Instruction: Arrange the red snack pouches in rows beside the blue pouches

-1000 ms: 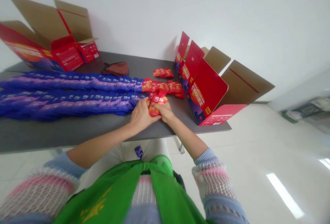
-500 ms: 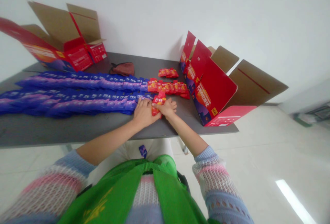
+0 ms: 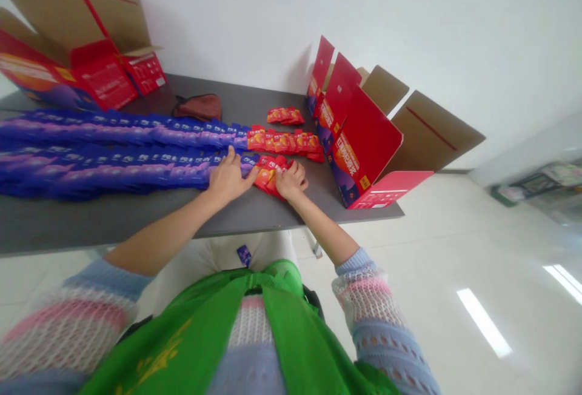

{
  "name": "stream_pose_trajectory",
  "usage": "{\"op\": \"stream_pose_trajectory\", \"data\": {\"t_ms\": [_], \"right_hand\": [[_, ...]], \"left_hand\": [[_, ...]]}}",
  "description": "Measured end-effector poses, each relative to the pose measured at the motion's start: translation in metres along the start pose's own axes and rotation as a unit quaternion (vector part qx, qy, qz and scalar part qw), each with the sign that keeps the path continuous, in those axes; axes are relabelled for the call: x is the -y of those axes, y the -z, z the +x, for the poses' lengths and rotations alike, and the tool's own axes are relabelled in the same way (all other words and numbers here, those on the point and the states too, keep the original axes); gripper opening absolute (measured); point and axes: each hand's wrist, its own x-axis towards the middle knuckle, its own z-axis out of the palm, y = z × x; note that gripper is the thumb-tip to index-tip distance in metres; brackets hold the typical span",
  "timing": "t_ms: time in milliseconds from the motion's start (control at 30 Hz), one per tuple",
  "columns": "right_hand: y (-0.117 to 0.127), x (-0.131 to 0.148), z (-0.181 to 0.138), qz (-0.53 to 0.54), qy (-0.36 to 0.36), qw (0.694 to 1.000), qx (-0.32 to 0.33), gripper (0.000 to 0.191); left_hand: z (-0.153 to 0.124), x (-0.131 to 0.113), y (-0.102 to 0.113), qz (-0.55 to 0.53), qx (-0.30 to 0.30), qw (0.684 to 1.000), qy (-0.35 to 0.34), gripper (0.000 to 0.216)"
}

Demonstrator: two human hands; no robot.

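My left hand (image 3: 227, 175) lies over the right end of the front row of blue packets (image 3: 150, 168). Its fingers are stretched and apart, and the thumb reaches to the small stack of red packets (image 3: 265, 175). At the right end of that stack, my right hand (image 3: 291, 180) has its fingers curled round the edge of a red packet; the fingertips are partly hidden. Behind my hands, a row of overlapping red packets (image 3: 284, 140) continues the back row of blue packets (image 3: 173, 131). A smaller group of red packets (image 3: 285, 115) sits farther back.
An open red carton (image 3: 364, 152) stands on the right of the grey table (image 3: 182, 213), with more cartons behind it. Other open cartons (image 3: 104, 74) are at the back left. A brown pouch (image 3: 200, 107) lies near the wall. One blue packet (image 3: 244, 255) is below the table edge.
My hands have moved apart: the left slid left onto the blue packets, the right stays at the red ones. More red packets now show between them. The view has shifted rightward.
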Motion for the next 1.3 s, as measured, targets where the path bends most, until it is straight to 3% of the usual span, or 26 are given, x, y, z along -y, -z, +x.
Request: {"op": "stream_pose_trajectory", "data": {"t_ms": [133,233,333,467,533,600,733,933,1133,1300], "right_hand": [[0.006,-0.005,0.013,-0.014,0.079,0.992,0.098,0.064],[0.01,-0.004,0.027,-0.035,0.14,0.982,0.124,0.066],[0.007,0.004,0.037,-0.028,0.153,0.977,0.147,0.07],[0.004,0.012,0.036,0.043,0.102,0.99,0.09,0.066],[0.005,0.007,0.029,0.06,0.087,0.994,0.04,0.064],[0.008,-0.003,0.019,0.042,0.091,0.995,0.029,0.063],[0.018,-0.022,0.007,-0.031,0.126,0.985,0.117,0.065],[0.029,-0.022,0.016,0.016,0.141,0.966,0.216,0.063],[0.023,-0.027,0.018,0.008,0.139,0.977,0.158,0.061],[0.027,-0.04,0.012,-0.021,0.13,0.985,0.114,0.062]], "left_hand": [[-0.016,-0.014,-0.009,0.015,0.01,0.998,-0.057,0.086],[-0.028,-0.028,-0.012,0.004,0.0,0.997,-0.073,0.091],[-0.032,-0.034,-0.013,-0.001,-0.01,0.996,-0.083,0.1],[-0.029,-0.034,-0.011,-0.016,-0.007,0.996,-0.089,0.104],[-0.029,-0.034,-0.009,-0.013,-0.011,0.995,-0.103,0.102],[-0.029,-0.035,-0.008,0.005,-0.012,0.992,-0.122,0.098],[-0.03,-0.036,-0.009,0.029,0.022,0.987,-0.157,0.091],[-0.027,-0.035,-0.013,0.007,0.052,0.979,-0.198,0.102],[-0.026,-0.036,-0.01,-0.011,0.011,0.99,-0.138,0.108],[-0.026,-0.031,-0.005,-0.03,-0.022,0.988,-0.149,0.101]]}}
